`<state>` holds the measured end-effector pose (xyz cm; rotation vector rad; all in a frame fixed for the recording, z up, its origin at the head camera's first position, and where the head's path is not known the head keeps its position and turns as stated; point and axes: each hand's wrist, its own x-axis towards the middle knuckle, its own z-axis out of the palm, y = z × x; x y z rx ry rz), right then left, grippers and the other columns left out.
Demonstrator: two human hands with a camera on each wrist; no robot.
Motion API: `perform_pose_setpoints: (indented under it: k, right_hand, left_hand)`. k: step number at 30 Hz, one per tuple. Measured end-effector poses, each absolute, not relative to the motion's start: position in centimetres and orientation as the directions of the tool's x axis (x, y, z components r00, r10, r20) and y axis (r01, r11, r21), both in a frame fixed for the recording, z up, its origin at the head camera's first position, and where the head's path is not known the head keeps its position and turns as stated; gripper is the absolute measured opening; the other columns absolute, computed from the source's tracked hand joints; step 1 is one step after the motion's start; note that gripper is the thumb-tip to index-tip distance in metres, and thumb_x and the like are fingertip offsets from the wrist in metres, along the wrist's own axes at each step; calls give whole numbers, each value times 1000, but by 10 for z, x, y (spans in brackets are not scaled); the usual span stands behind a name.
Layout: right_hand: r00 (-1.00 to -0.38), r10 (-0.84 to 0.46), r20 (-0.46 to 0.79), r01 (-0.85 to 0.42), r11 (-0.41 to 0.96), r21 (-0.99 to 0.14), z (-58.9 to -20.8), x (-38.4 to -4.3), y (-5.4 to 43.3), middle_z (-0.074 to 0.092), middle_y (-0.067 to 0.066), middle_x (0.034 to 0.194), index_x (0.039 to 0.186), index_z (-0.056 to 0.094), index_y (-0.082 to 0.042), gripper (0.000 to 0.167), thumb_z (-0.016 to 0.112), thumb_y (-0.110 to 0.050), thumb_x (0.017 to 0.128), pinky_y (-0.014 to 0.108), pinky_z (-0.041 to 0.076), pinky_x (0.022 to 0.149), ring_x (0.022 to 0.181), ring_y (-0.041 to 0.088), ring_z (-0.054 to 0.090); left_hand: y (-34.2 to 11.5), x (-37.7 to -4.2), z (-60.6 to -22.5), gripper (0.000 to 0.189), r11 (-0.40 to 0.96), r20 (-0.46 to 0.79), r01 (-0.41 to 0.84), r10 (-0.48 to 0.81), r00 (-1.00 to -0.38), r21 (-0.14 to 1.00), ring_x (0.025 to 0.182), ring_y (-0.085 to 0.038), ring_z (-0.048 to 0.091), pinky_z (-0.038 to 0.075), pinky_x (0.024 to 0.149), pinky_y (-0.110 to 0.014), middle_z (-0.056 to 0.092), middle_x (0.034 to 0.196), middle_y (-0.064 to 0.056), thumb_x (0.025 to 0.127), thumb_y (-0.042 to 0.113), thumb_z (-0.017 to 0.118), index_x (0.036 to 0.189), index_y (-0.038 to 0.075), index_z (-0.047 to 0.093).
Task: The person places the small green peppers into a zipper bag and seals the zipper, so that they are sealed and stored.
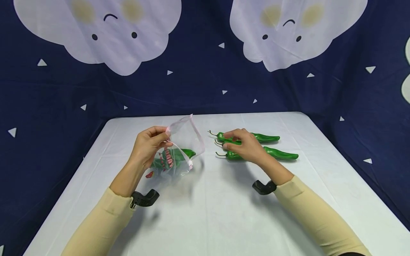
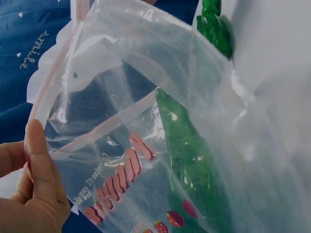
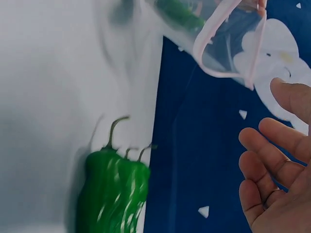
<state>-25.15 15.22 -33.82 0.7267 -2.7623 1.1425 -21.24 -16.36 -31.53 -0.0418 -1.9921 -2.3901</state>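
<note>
Peppers [image 1: 282, 154], three of them, lie side by side on the table, directly below the right hand [image 1: 245, 144] in the head view. Their long axes run roughly left to right, stems toward the left and tips toward the right, so the hand crosses their length and hides part of each. The right hand is clearly the nearer one; its thumb stands apart from loosely bent fingers, with nothing between them. The right wrist view shows no contact with the peppers.

To the left, the left hand [image 1: 148, 144] pinches the pink-edged rim of a clear bag [image 1: 175, 151] between thumb and fingers. The bag's mouth gapes toward the right, the same side as the loose peppers, and is well apart from their stems. Inside the bag lies green pepper [image 2: 189, 160], its tip toward the mouth; whether there is more than one cannot be told through the printed plastic.

The table [image 1: 205, 209] has a smooth white cover with faint creases and soft shadows under both arms. Behind it hangs a dark blue curtain [image 1: 198, 89] with white triangles and upside-down clouds [image 1: 121, 46]. Each wrist carries a black device [image 1: 144, 198] near a pale yellow sleeve [image 1: 99, 224].
</note>
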Motion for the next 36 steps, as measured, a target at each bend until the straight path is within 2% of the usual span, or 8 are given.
perform_pose_setpoints:
  k: [3,11,16,36]
  right_hand:
    - [-896,-377,235,-433,624,-650,-344,-252,164,64,2,119,118,64,-19,36,70,-32,85,42,51,85,102,24,56]
    - [-933,-308,187,-349,646,-679,-356,-251,200,61,6,125,119,63,-16,40,69,-37,85,53,48,97,116,30,52]
    - [-949,-273,160,-308,686,-659,-365,-250,223,59,9,127,122,61,-14,45,67,-41,86,54,46,96,116,31,49]
    - [-980,-150,133,-199,800,-566,-387,-246,293,50,23,134,129,54,-5,54,62,-42,90,57,42,89,116,40,41]
  left_hand:
    - [-164,-212,-315,15,-181,39,39,-8,-999,983,64,-9,63,60,65,-18,58,81,3,90,2,61,104,0,57]
    - [-165,-212,-314,14,-183,41,41,-6,-999,982,64,-9,63,60,65,-18,58,81,3,90,2,61,103,1,57]
    - [-166,-211,-313,13,-192,43,43,-2,-999,980,64,-9,63,61,66,-18,59,81,3,90,1,61,102,2,57]
    - [-165,-210,-312,12,-181,37,37,-3,-999,983,64,-9,63,60,66,-18,58,81,2,90,2,60,101,3,58]
